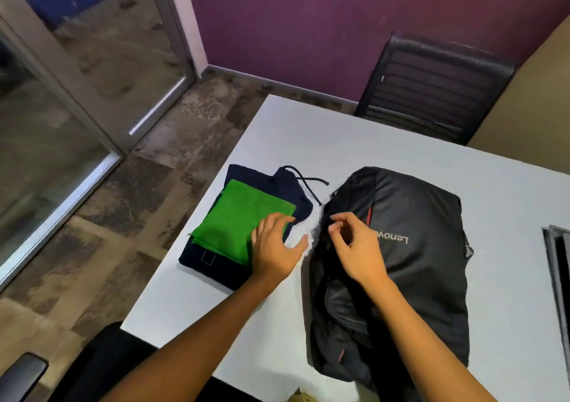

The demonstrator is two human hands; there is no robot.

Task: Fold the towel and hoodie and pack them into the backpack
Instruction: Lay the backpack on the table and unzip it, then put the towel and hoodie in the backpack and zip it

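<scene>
A folded green towel lies on top of a folded navy hoodie near the table's left edge. The hoodie's drawstrings trail toward the black backpack, which lies flat to the right with its logo facing up. My left hand rests flat, fingers spread, on the near right corner of the towel. My right hand is over the backpack's left edge, thumb and fingers pinched together at the dark rim; what they pinch is too small to make out, likely a zipper pull.
The white table ends close to the left of the hoodie and near my body. A black mesh chair stands at the far side. A dark flat object lies at the right edge. A chair armrest is bottom left.
</scene>
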